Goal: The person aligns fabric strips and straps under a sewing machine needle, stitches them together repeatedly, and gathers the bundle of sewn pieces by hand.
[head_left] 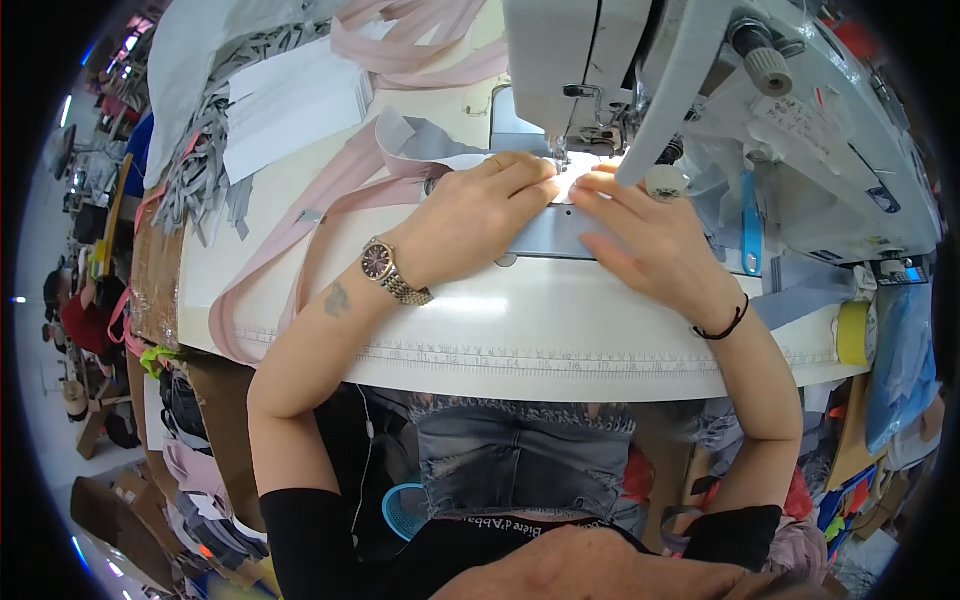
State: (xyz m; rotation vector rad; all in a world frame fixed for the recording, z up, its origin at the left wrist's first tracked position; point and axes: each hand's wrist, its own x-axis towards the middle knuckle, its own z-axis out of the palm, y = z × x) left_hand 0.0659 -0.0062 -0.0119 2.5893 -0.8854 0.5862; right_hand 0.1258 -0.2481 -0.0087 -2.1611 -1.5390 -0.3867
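Note:
My left hand (488, 205), with a metal watch on its wrist, lies left of the needle of a white sewing machine (560, 60). Its fingers are bent and pressed together on the end of a grey fabric strip (425, 140), close to the presser foot (562, 160). From the other side, my right hand (650, 235) rests with fingers stretched out and thumb apart, fingertips on a brightly lit pale piece (572, 185) under the needle. Glare washes out that piece's edges. A long pink strip (330, 195) runs from beside the grey fabric toward the table's front edge.
A stack of white sheets (295, 110) and a heap of grey strips (200, 150) lie at the left. More pink strips (420, 45) are at the back. A blue tool (751, 225) and a yellow tape roll (853, 333) sit right. A printed ruler (470, 358) follows the front edge.

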